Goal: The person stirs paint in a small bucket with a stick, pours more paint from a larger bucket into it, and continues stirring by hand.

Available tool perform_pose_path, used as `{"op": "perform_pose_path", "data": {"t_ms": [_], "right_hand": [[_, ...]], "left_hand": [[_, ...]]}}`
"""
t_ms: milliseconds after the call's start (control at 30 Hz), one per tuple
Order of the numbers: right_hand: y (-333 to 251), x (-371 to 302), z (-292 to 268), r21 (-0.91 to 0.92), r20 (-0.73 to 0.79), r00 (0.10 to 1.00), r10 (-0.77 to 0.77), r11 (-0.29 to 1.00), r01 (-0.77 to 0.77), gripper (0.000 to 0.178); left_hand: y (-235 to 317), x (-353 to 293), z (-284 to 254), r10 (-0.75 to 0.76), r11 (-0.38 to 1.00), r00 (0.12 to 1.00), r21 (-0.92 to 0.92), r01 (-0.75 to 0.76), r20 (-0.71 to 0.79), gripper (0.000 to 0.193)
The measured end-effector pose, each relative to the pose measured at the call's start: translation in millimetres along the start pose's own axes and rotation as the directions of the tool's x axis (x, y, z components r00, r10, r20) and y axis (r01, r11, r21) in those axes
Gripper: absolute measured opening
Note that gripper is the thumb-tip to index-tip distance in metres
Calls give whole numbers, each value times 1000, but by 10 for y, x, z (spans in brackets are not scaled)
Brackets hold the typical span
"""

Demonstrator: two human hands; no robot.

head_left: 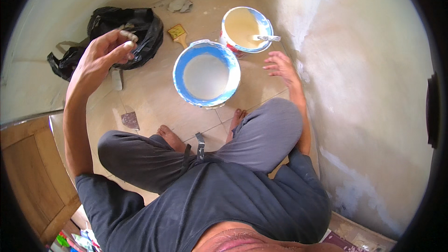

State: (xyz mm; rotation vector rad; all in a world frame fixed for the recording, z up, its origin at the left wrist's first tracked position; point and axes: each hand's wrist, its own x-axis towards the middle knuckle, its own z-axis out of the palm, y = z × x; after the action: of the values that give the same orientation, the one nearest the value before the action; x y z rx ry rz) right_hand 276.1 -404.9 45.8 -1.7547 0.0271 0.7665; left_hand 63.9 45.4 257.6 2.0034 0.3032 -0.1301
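Observation:
My left hand [105, 56] is raised at the left, over the black plastic bag [149, 32]. Its fingers are loosely curled, with the thumb apart from the index finger and whitish smears on the tips. Nothing shows between them. My right hand [282, 69] hangs open beside the right wall, just below a smaller bucket [243, 46]. That bucket holds a cream-coloured liquid, and a pale-smeared handle [267, 38] sticks out over its rim. In front of my feet stands a blue-lined bucket [182, 67] with whitish liquid inside, touched by neither hand.
A wide paintbrush [178, 32] lies behind the blue-lined bucket. A scraper blade [116, 79] pokes out by the bag, and a brownish flat piece [130, 120] lies nearer me. Crumpled grey material [180, 4] rests at the back. Patchy wall [364, 88] bounds the right; a wooden door [35, 177] stands left.

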Motion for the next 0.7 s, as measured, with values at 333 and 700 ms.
{"op": "perform_pose_path", "data": {"t_ms": [333,700], "right_hand": [[42,254,433,234,-58,998,18,972,-4,28],[8,393,519,331,-150,988,39,944,14,37]], "left_hand": [[-486,-44,-11,-229,928,966,326,180,120,26],[-66,-146,26,-126,988,991,101,121,52,27]]}}
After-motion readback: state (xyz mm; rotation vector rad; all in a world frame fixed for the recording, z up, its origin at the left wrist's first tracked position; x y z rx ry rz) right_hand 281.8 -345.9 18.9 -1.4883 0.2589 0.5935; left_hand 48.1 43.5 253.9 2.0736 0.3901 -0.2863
